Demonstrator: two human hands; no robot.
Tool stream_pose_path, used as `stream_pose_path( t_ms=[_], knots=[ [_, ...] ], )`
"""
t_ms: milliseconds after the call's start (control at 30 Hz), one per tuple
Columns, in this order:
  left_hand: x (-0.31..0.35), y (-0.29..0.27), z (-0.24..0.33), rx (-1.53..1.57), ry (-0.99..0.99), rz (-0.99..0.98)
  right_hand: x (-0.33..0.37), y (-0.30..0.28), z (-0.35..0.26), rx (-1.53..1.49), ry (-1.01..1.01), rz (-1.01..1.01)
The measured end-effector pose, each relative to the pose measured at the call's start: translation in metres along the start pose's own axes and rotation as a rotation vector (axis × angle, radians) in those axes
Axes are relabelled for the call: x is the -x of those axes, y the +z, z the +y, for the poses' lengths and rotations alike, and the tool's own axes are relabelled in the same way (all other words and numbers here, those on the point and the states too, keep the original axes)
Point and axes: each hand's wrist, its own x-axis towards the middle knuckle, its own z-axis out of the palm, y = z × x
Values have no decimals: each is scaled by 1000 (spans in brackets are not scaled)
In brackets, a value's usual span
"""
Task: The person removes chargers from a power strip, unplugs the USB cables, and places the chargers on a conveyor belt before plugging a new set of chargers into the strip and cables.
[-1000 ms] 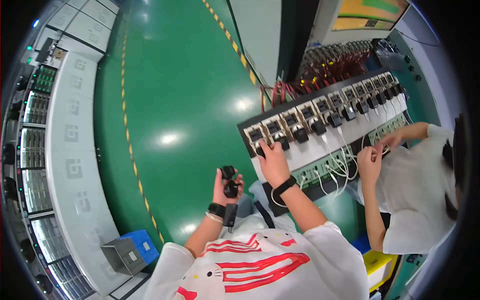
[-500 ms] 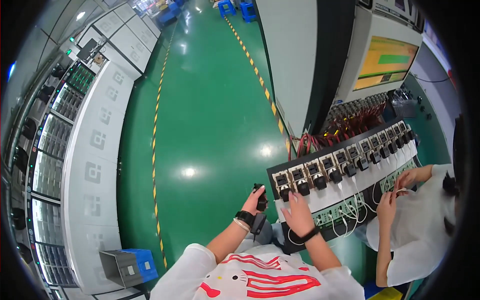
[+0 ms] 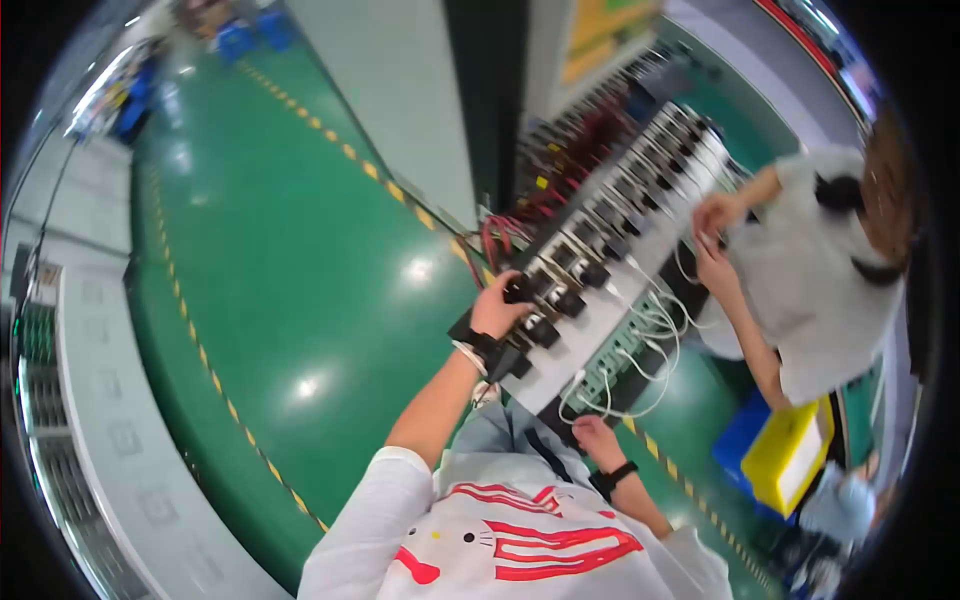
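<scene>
My left hand (image 3: 494,310) reaches over the near end of a slanted test bench (image 3: 560,385), its fingers closed round a black power adapter (image 3: 518,289) at the row of sockets. More black adapters (image 3: 567,302) sit in the sockets alongside. A dark strap and a small dark device ride on my left wrist. By the bench's near lower edge is my right hand (image 3: 598,442), fingers drawn together close to a white cable (image 3: 627,414); whether it grips the cable is unclear. White cables run from a green connector board (image 3: 622,350) along the bench.
A co-worker in a pale top (image 3: 815,270) stands at the bench's right side, both hands over it. A yellow bin (image 3: 785,462) and a blue bin (image 3: 738,440) lie behind on the right. Red wires (image 3: 500,235) bunch behind the sockets; a tall grey cabinet (image 3: 390,100) stands beyond.
The view has turned to the right. My left hand has gone from beside the bench to the sockets with the black adapter. My right hand has left the sockets for the near lower edge.
</scene>
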Motion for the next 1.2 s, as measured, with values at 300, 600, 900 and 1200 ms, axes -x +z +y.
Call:
stream_pose_path(
  t_ms=[300,600,900,1200],
  knots=[
    [-24,13,0,-150,146,-135,0,38,-5,-649,174,641],
    [-14,14,-9,-183,209,-184,30,36,-49,-977,91,421],
    [25,-14,-22,112,125,-84,24,-3,-43,-952,214,432],
    [117,-28,19,268,3,-87,5,-89,17,-1420,-290,566]
  ],
)
